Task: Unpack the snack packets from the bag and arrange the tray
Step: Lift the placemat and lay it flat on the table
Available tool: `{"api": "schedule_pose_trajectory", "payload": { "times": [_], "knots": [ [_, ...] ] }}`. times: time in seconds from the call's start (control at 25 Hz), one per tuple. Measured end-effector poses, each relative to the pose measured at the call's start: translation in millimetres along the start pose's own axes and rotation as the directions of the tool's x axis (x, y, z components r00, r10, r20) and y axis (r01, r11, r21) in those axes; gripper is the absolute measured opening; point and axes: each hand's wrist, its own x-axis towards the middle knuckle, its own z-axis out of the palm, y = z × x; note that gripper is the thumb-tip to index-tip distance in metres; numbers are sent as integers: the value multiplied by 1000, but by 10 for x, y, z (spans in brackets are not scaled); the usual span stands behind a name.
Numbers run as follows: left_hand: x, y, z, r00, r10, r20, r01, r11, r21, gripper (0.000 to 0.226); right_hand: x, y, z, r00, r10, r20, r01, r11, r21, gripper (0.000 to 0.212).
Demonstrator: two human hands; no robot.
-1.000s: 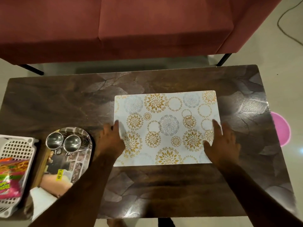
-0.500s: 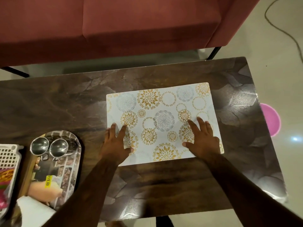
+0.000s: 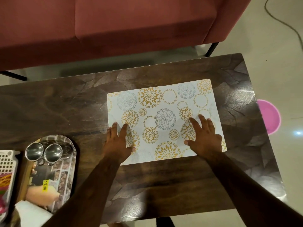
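A white placemat (image 3: 164, 102) with gold and grey flower circles lies flat on the dark table (image 3: 65, 105). My left hand (image 3: 118, 141) rests flat on the mat's near left corner, fingers straight. My right hand (image 3: 205, 138) presses flat on the mat's near right part, fingers spread. At the table's near left lies a shiny steel tray (image 3: 65, 169) carrying two small steel cups (image 3: 43, 152). A white plastic basket (image 3: 6, 163) at the left edge holds colourful snack packets (image 3: 4, 182), mostly cut off by the frame.
A red sofa (image 3: 114, 25) stands behind the table. A pink tub (image 3: 268, 115) sits on the floor to the right, and a cable (image 3: 282, 23) runs across the floor at top right.
Both hands slid from the mat's side edges onto its surface and now lie flat on it. The mat sits slightly more turned; the view shifted right.
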Motion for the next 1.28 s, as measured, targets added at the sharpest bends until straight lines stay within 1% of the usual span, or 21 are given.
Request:
{"api": "schedule_pose_trajectory", "payload": {
  "times": [0.24, 0.4, 0.48, 0.56, 0.72, 0.88, 1.0, 1.28],
  "knots": [
    [-7, -16, -179, 999, 27, 29, -27, 1000, 15, 99, 14, -41, -16, 1000, 13, 19, -13, 1000, -28, 100],
    [-44, -94, -228, 999, 34, -33, -34, 999, -13, 91, -27, -143, -92, 999, -14, 47, 14, 1000, -17, 96],
    [-17, -130, -173, 996, 77, -53, -78, 997, -25, 88, -76, -162, -150, 998, -15, 66, 16, 1000, -20, 95],
    [-23, -109, -111, 994, 90, -62, -91, 996, -24, 88, -107, -151, -168, 996, -14, 88, 17, 999, -35, 94],
    [-120, -29, -52, 998, 63, -16, -63, 998, -18, 83, -94, -106, -191, 990, -31, 134, 33, 999, -8, 93],
    [-158, -49, -67, 998, 70, -6, -70, 998, 10, 85, -120, -91, -155, 993, -45, 113, 47, 999, -12, 93],
    [-159, -69, -78, 997, 79, -1, -79, 997, -2, 88, -134, -102, -120, 995, -48, 83, 50, 999, -19, 94],
    [-115, -73, -29, 997, 77, -10, -77, 997, -21, 83, -160, -104, -168, 995, -52, 86, 51, 999, 20, 92]
  ]
}}
